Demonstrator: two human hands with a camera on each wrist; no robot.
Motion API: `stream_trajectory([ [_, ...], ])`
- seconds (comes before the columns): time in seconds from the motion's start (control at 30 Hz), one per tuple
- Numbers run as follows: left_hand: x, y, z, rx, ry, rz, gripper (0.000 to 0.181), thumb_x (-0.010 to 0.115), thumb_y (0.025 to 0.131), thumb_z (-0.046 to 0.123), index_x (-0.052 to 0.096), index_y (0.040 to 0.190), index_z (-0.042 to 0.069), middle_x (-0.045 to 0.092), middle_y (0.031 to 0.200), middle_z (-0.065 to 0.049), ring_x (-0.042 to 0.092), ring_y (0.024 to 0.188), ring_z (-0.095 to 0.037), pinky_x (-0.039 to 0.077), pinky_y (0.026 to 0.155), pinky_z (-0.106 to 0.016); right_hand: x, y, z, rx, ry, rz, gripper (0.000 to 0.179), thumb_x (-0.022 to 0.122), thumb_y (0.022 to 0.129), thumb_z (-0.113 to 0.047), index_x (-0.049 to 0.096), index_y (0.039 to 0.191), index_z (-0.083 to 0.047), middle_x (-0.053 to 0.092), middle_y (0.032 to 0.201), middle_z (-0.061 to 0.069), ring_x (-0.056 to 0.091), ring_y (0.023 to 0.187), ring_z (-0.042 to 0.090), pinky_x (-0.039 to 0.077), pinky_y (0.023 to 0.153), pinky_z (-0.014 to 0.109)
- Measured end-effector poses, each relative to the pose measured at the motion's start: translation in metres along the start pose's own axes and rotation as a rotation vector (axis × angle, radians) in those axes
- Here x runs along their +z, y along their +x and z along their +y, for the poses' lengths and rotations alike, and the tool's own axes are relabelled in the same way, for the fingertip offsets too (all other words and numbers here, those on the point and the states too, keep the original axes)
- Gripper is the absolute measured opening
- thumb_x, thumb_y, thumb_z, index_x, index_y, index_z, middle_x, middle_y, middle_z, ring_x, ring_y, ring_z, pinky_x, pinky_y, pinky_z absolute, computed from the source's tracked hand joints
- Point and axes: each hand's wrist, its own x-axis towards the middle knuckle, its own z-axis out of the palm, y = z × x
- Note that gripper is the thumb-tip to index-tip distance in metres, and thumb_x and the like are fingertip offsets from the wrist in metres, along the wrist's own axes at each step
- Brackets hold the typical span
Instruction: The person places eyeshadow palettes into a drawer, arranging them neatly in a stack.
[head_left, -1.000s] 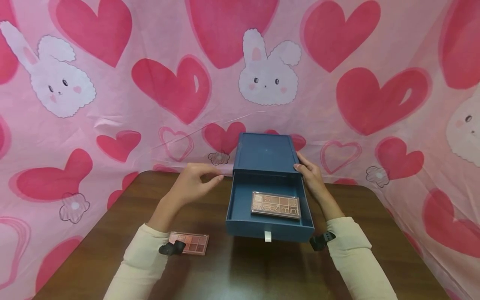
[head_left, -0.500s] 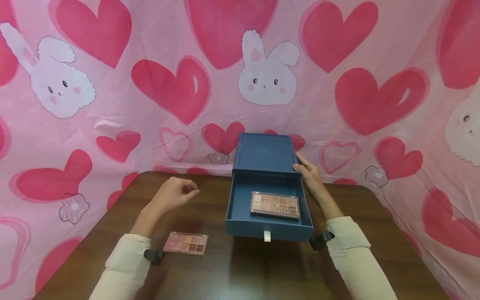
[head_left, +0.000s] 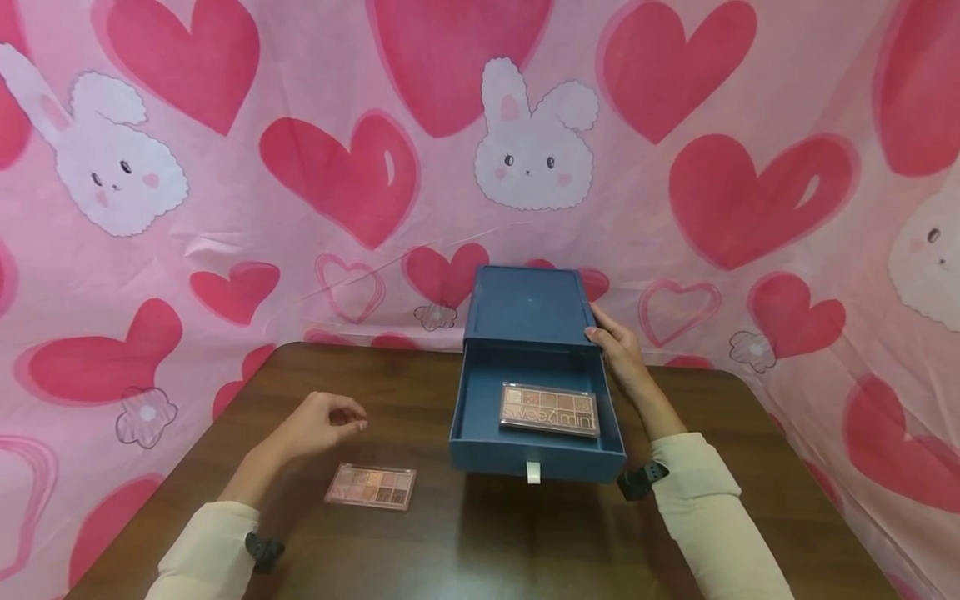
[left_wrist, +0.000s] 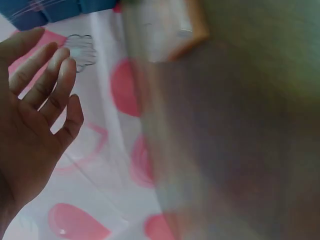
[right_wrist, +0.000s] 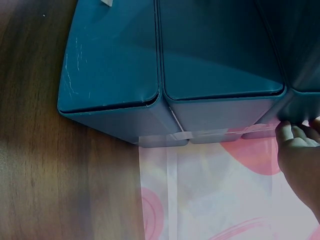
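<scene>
A blue drawer box (head_left: 528,304) stands toward the back of the table with its top drawer (head_left: 491,457) pulled out. Inside the drawer lies a brown-toned eyeshadow palette (head_left: 549,408) lettered "sweet mint". My right hand (head_left: 622,354) grips the box's right side near the front, thumb on the top edge; the right wrist view has its fingers at the blue casing (right_wrist: 220,45). Holding nothing, my left hand (head_left: 318,425) hovers with loosely bent fingers, behind and left of a pink eyeshadow palette (head_left: 372,486) lying on the table.
A white pull tab (head_left: 533,473) sticks out from the drawer front. The brown wooden table (head_left: 420,550) reaches back to a pink cloth (head_left: 330,75) with hearts and rabbits. In the right wrist view, further blue drawers are stacked beneath the top one.
My left hand has moved away from the box, leftward and toward me, uncovering the pink palette. My right hand, the box and both palettes have stayed put.
</scene>
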Motion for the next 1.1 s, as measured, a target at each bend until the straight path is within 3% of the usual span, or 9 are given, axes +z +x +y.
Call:
stream_trajectory([
  [0.1,0.003,-0.013,-0.008,-0.006,-0.104,-0.047,0.009,0.076,0.087,0.012,0.077,0.093,0.005,0.073,0.079,0.002,0.058,0.073,0.005,0.052,0.068,-0.022,0.001,0.000,0.000,0.004,-0.001,-0.004,0.059,0.047,0.100,-0.007,0.031,0.157,0.000,0.028,0.166,0.018,0.055,0.111,-0.012,0.049,0.094,0.007],
  [0.27,0.006,-0.030,-0.019,0.034,-0.354,-0.161,0.025,0.074,0.089,0.007,0.070,0.106,-0.011,0.076,0.093,-0.016,0.066,0.083,0.003,0.056,0.072,-0.021,0.001,0.001,0.000,0.010,0.007,-0.028,0.060,0.046,0.101,-0.007,0.029,0.158,-0.001,0.026,0.167,0.016,0.053,0.116,-0.011,0.048,0.095,0.008],
  [0.37,0.008,-0.037,-0.025,0.055,-0.477,-0.239,0.037,0.074,0.088,0.004,0.062,0.116,-0.018,0.071,0.108,-0.030,0.070,0.098,-0.001,0.057,0.083,-0.019,0.001,0.001,-0.001,0.013,0.009,-0.028,0.060,0.045,0.101,-0.007,0.028,0.158,-0.002,0.025,0.168,0.016,0.052,0.117,-0.009,0.048,0.095,0.008],
  [0.43,0.011,-0.039,-0.029,0.070,-0.506,-0.279,0.044,0.075,0.087,0.004,0.060,0.121,-0.019,0.065,0.116,-0.036,0.068,0.108,-0.001,0.055,0.090,-0.019,0.001,0.001,-0.002,0.014,0.011,-0.025,0.060,0.045,0.101,-0.007,0.028,0.158,-0.002,0.026,0.168,0.016,0.052,0.117,-0.009,0.049,0.095,0.008],
  [0.53,0.014,-0.041,-0.034,0.092,-0.466,-0.316,0.050,0.079,0.083,0.006,0.061,0.124,-0.015,0.061,0.122,-0.036,0.062,0.114,0.001,0.052,0.094,-0.019,0.000,0.002,-0.002,0.012,0.022,-0.020,0.060,0.045,0.101,-0.006,0.029,0.158,-0.002,0.027,0.167,0.018,0.054,0.114,-0.010,0.050,0.093,0.009],
  [0.77,0.018,-0.045,-0.035,0.063,-0.335,-0.369,0.066,0.089,0.073,0.017,0.064,0.131,0.000,0.063,0.125,-0.020,0.053,0.113,0.000,0.044,0.095,-0.020,0.000,0.001,-0.003,0.001,0.049,-0.029,0.060,0.045,0.101,-0.005,0.027,0.158,0.001,0.025,0.167,0.021,0.057,0.110,-0.011,0.052,0.091,0.009],
  [1.1,0.024,-0.045,-0.035,0.046,-0.263,-0.393,0.061,0.091,0.071,0.025,0.069,0.126,0.011,0.066,0.123,-0.010,0.051,0.113,0.000,0.040,0.096,-0.019,0.000,0.000,0.000,-0.012,0.060,-0.037,0.060,0.044,0.101,-0.005,0.027,0.157,0.004,0.024,0.165,0.025,0.059,0.109,-0.011,0.053,0.090,0.011],
])
